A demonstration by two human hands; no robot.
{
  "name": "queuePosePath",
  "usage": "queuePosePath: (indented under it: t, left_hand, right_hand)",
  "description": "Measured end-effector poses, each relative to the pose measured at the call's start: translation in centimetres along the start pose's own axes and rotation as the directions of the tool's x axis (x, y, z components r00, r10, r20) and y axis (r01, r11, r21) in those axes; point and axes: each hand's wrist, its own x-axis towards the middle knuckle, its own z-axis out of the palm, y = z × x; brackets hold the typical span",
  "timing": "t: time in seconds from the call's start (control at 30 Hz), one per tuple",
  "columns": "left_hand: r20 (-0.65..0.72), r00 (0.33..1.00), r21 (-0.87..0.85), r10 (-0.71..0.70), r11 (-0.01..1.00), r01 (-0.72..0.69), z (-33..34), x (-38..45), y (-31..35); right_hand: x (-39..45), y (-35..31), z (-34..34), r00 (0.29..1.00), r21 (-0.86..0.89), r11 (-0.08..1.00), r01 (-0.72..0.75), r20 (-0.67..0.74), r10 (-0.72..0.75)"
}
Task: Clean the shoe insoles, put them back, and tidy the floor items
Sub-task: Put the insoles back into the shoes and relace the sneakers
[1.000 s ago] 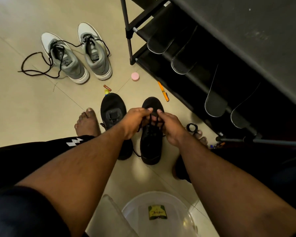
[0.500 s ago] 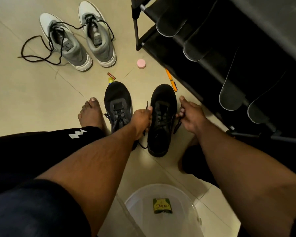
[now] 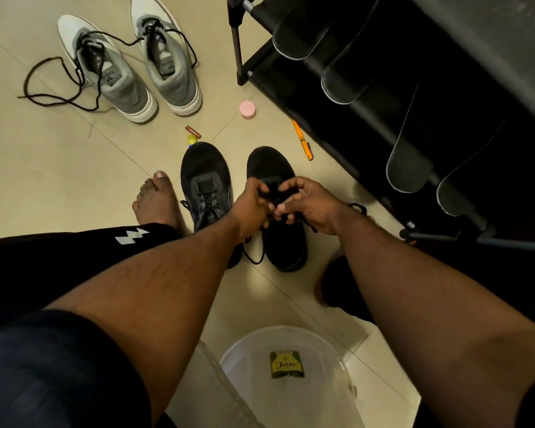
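Two hands met over right black shoe [image 3: 286, 242], laces [image 3: 274, 193] pinched in grip of left hand [image 3: 252, 208] and right hand [image 3: 309, 205], left black shoe [image 3: 204, 177] just beside, grey sneakers [image 3: 136, 72] well apart.

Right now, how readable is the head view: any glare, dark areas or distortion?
Head view: dim warm light; the shoe rack is nearly black, its contents hard to read; soft glare on the floor tile near the black shoe; wide-angle bending at the edges; hands sharp.

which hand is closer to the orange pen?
Right. The right hand is on the black shoe's laces, just below the orange pen; the left hand sits farther left of it.
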Motion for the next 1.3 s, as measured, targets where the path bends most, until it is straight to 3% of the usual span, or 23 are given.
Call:
queuePosePath:
  t: [0.13,0.27,0.43,0.53,0.63,0.7,0.77,0.83,0.87,0.93,1.0,1.07,1.13,1.23,1.3]
  left_hand:
    - [0.096,0.992,0.252,0.077,0.963,-0.099,0.2,0.2,0.2]
    - [0.109,0.991,0.271,0.075,0.957,-0.102,0.3,0.4,0.2]
    - [0.035,0.996,0.152,0.084,0.984,-0.088,0.1,0.3,0.3]
    - [-0.106,0.990,0.144,0.093,0.987,-0.077,0.5,0.7,0.4]
    - [-0.302,0.952,-0.001,-0.049,0.999,0.050,1.1,1.7,0.3]
    - [-0.350,0.915,-0.150,-0.200,0.976,0.156,1.3,2.5,0.4]
    - [-0.301,0.893,-0.260,-0.336,0.929,0.262,1.1,3.0,0.6]
    - [-0.252,0.882,-0.275,-0.398,0.903,0.329,0.9,3.0,0.9]
    - [-0.256,0.883,-0.270,-0.393,0.906,0.325,0.9,3.0,1.0]
    - [-0.279,0.904,-0.281,-0.323,0.928,0.245,1.0,3.0,0.9]
    - [-0.259,0.934,-0.298,-0.246,0.940,0.165,0.9,2.9,0.8]
    - [-0.233,0.952,-0.269,-0.198,0.954,0.132,0.8,2.4,0.8]
    - [-0.218,0.964,-0.196,-0.151,0.975,0.108,0.7,1.9,1.2]
    - [-0.186,0.978,0.171,0.096,0.983,-0.064,1.0,1.1,1.8]
    - [-0.088,0.965,0.432,0.248,0.882,-0.188,1.0,0.8,1.5]
  right_hand:
    - [-0.1,0.2,-0.7,0.996,-0.125,0.990,-0.072,0.047,0.078]
    - [0.0,1.2,-0.5,0.999,-0.063,0.998,-0.028,-0.047,0.025]
    - [0.1,2.2,0.1,0.987,-0.002,1.000,-0.014,-0.158,0.014]
    - [0.2,2.4,0.6,0.985,0.015,1.000,-0.012,-0.174,0.014]
    - [0.3,1.5,1.6,0.978,0.040,0.997,0.068,-0.199,-0.059]
    - [0.4,0.6,2.3,0.962,-0.108,0.981,0.160,-0.204,-0.180]
    - [0.4,-0.2,2.8,0.929,-0.464,0.849,0.253,-0.128,-0.346]
    - [0.5,-0.3,2.8,0.894,-0.746,0.592,0.305,0.009,-0.449]
    - [0.6,-0.2,2.7,0.889,-0.813,0.495,0.306,0.058,-0.454]
    - [0.7,-0.1,2.6,0.908,-0.864,0.420,0.278,0.095,-0.407]
    - [0.8,-0.5,2.4,0.953,-0.827,0.512,0.232,0.087,-0.291]
    - [1.1,-1.3,1.9,0.992,-0.674,0.728,0.124,0.061,-0.112]
    - [1.2,-2.0,0.9,0.996,-0.490,0.872,0.015,0.085,0.031]
    - [0.9,-1.7,-0.2,0.988,-0.290,0.956,-0.040,0.132,0.082]
    - [0.6,-1.0,-0.2,0.991,-0.186,0.981,-0.064,0.107,0.085]
